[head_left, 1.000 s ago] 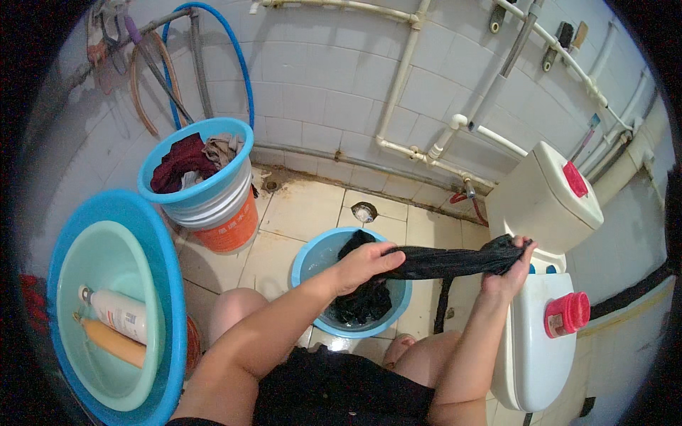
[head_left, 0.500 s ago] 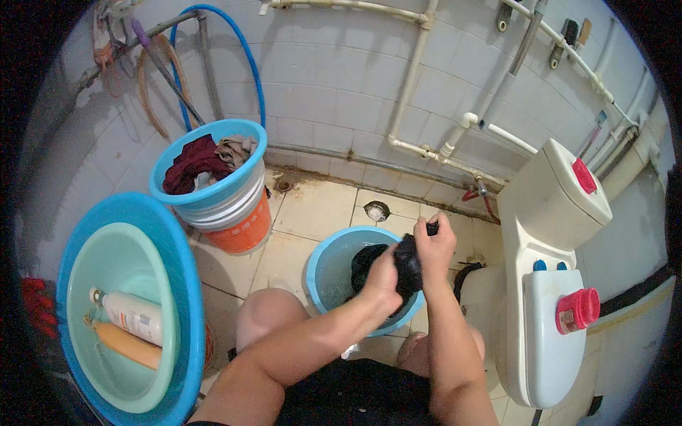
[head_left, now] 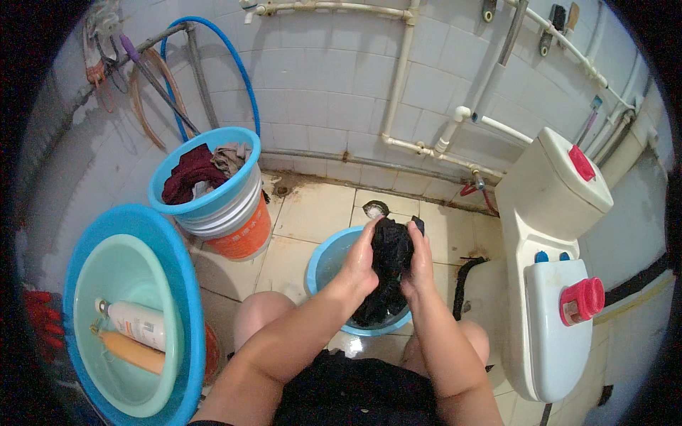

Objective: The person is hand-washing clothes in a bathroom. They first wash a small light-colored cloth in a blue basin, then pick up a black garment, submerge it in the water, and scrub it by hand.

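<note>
A wet black cloth (head_left: 389,266) hangs bunched between my hands, over a light blue basin (head_left: 317,264) on the floor in front of me. My left hand (head_left: 360,257) grips the cloth's left side, fingers curled behind it. On its right side my right hand (head_left: 419,261) holds it near the top, fingertips pointing up. The lower end of the cloth droops into the basin and hides most of its inside. Whether any more cloth lies in there, I cannot tell.
At left, a blue basin (head_left: 190,305) holds a pale green one (head_left: 79,312) with a white bottle (head_left: 138,323) and an orange bottle-shaped thing (head_left: 131,351). Behind, a basin of clothes (head_left: 192,174) tops a bucket (head_left: 241,238). A toilet (head_left: 558,341) with a red jar (head_left: 581,304) stands right.
The twisted, tightly gripped cloth is now loosened and spread out between my hands. My right hand has come lower and both palms now face each other.
</note>
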The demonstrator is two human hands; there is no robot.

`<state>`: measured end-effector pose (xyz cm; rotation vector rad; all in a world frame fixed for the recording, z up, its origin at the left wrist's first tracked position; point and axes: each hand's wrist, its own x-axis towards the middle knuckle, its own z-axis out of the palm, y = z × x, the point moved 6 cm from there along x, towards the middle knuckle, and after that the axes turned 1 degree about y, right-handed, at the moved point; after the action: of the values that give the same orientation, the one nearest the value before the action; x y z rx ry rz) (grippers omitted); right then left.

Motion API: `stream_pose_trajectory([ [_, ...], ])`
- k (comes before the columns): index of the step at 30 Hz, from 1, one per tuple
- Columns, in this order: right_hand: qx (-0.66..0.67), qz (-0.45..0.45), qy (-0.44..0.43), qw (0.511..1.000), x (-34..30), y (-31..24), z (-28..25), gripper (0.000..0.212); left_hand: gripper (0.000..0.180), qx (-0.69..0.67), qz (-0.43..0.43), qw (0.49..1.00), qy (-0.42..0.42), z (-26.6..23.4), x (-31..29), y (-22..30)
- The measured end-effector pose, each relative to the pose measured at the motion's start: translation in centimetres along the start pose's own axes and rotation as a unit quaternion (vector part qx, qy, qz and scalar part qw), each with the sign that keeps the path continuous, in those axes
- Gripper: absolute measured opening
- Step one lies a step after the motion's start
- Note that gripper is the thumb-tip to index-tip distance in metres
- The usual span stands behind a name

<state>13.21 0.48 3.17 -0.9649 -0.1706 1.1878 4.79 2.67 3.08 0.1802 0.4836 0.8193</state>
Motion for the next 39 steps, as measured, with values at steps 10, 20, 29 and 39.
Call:
stream_pose_trajectory([
  [10,-0.399,-0.376,-0.147,0.823,-5.6,-4.0,3.5,0.014,0.034,0.033,-0.078,0.995,-0.049,-1.5,1.2,0.4],
  [20,-0.516,-0.448,-0.031,0.729,-2.2,-4.7,3.9,0.019,0.018,0.002,0.002,1.0,0.012,-0.4,0.2,-3.0],
  [29,-0.517,-0.357,0.036,0.777,-0.9,-3.1,2.3,0.013,0.027,0.041,0.001,0.999,0.006,-2.8,2.0,-3.0],
  [39,-0.143,0.081,-0.043,0.985,1.5,-0.3,-2.1,0.017,0.032,0.095,0.021,0.995,0.016,-2.5,2.3,0.9],
])
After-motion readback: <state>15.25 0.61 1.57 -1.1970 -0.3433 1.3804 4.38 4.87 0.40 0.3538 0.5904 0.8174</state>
